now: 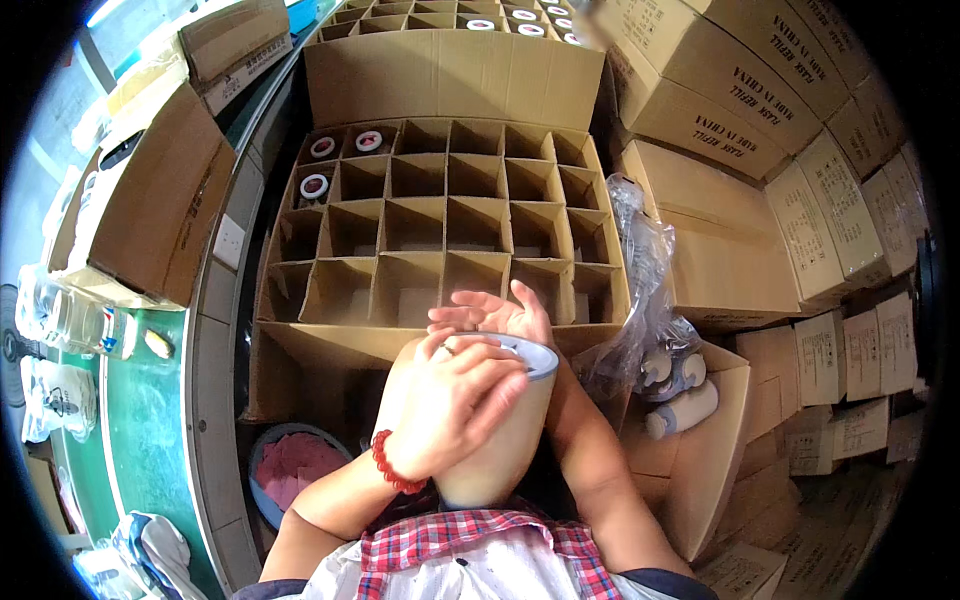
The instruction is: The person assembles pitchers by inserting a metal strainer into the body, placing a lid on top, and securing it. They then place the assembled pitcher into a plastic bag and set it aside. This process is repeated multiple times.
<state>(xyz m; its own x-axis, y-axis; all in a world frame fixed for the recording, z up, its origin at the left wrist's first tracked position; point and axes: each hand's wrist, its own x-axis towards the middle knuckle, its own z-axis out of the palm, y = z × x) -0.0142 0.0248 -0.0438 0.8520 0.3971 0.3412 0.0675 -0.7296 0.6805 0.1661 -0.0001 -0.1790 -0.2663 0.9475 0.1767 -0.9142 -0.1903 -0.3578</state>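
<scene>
1. L hand (462, 405), red bead bracelet at the wrist, is laid over the rim of a tall cream tapering drum w/ grey-blue rim (510, 430); fingers nearly straight, not clenched. Can't tell from here if it's grasping anything.
2. R hand (505, 315) is beyond that rim, palm turned up, thumb out, fingers loosely bent; nothing seen in it, so released.
3. Drum is btwn the person's red plaid garment (450, 530) and the near edge of a big brown cardboard carton w/ dividers (450, 80).
4. Round white-and-red caps (369, 141) show in three cells by that carton's far L corner.
5. Crumpled clear plastic bag (645, 260) hangs along its R edge.
6. Nr its near R corner: open brown carton (715, 470) holding pale cylinders w/ grey ends (687, 408).
7. Blue-grey tub (262, 500) w/ pink cloth (300, 462) is below the near L corner.
8. Green-topped bench (145, 430), far L: brown carton (160, 200) by its inner edge, clear plastic jar (70, 312) toward the outer edge.
</scene>
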